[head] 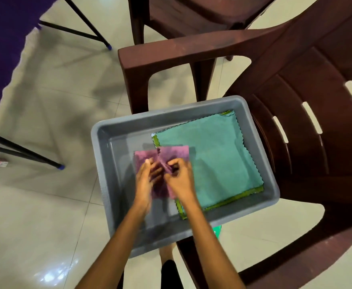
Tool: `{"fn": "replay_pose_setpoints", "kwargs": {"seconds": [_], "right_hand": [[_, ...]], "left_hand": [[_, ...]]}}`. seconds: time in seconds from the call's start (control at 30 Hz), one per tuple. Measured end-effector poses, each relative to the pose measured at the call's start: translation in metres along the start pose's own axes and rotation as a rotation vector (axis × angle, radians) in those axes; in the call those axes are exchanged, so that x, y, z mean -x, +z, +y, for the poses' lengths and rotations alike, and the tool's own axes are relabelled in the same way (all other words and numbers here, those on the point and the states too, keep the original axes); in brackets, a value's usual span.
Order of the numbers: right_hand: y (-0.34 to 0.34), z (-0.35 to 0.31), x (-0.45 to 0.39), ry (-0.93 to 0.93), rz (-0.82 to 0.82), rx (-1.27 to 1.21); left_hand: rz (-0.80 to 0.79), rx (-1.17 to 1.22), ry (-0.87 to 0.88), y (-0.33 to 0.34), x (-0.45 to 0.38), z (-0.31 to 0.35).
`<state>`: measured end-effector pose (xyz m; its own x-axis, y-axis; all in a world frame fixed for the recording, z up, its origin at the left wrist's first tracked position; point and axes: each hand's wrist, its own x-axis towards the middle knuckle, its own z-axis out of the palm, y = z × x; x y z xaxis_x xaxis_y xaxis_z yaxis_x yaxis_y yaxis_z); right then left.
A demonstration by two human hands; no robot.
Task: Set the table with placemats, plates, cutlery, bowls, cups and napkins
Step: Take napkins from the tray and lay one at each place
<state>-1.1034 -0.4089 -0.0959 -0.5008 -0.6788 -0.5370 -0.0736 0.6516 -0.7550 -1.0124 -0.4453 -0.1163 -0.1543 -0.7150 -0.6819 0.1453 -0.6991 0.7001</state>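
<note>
Grey plastic tub (116, 130) sits on the seat of a brown plastic chair (308, 105), tiled floor (45, 205) below. Both hands work over the tub's near-left part. Right hand (181, 178): grip pinches a bunched fold of the pink napkin (170, 153), fingers curled. Left hand (148, 178): blurred, seems to hold the napkin's left side. Teal cloth (212, 153) lies flat in the tub's right half, a green-edged one (233, 199) under it. Second brown chair (181, 13) stands far.
</note>
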Motion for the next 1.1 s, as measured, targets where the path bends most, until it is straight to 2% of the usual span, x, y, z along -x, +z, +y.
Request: {"fn": "replay_pose_setpoints", "kwargs": {"seconds": [0.13,0.23,0.33,0.43,0.57,0.7,0.83,0.9,0.97,1.03,1.1], "right_hand": [[0.032,-0.005,0.002,0.021,-0.249,0.115],[0.034,-0.007,0.003,0.057,-0.419,-0.005],[0.023,-0.001,0.006,0.164,-0.311,-0.113],[-0.003,0.006,0.01,0.19,-0.183,-0.172],[-0.032,0.011,0.013,0.166,-0.082,-0.184],[-0.03,0.015,0.003,0.106,-0.033,0.073],[-0.017,0.017,-0.009,-0.037,0.018,0.375],[-0.009,0.014,-0.012,-0.166,0.079,0.526],[-0.001,0.012,-0.013,-0.315,0.15,0.652],[0.005,0.016,-0.016,-0.427,0.204,0.736],[0.01,0.023,-0.022,-0.475,0.184,0.789]], "left_hand": [[0.042,-0.038,-0.064,-0.022,-0.018,0.01],[0.059,-0.178,-0.022,-0.025,-0.03,0.016],[0.105,-0.387,0.081,-0.025,-0.038,0.015],[0.173,-0.479,0.214,-0.026,-0.036,0.021],[0.209,-0.605,0.236,-0.045,-0.038,0.029],[0.12,-0.739,0.156,-0.045,-0.031,0.03],[0.174,-0.752,0.16,-0.032,-0.013,0.024],[0.266,-0.782,0.247,-0.031,-0.006,0.019],[0.351,-0.942,0.399,-0.031,0.0,0.017],[0.289,-1.168,0.538,-0.027,0.004,0.015],[0.11,-1.325,0.609,-0.02,0.007,0.008]]}}
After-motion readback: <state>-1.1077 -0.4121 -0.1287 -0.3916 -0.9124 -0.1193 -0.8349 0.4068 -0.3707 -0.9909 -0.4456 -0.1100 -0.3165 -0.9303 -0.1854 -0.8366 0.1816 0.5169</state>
